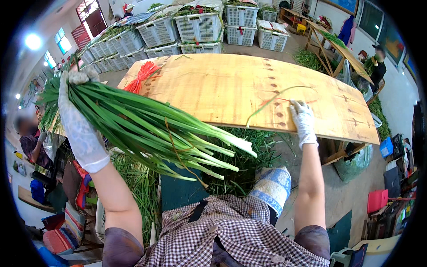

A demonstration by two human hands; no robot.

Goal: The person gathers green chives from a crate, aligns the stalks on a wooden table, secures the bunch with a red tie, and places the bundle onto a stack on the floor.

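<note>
My left hand (80, 78), in a whitish glove, is closed around the leafy part of a thick bunch of leek-like greens (147, 120). The long flat leaves slant down to the right, with pale stem ends hanging in front of the table's near edge. A dry brown strand (173, 147) lies across the stems. On the wooden tabletop (213, 89), my gloved right hand (302, 116) has its fingers curled down over a thin red tie (278, 99), whose ends show on both sides. A loose green leaf (267, 104) lies beside it.
A bundle of red ties (141, 76) lies at the table's far left. White crates (200, 27) full of greens are stacked behind. Loose greens (138, 178) heap below the near edge. One person (33, 138) is at the left, another (378, 66) at the far right bench.
</note>
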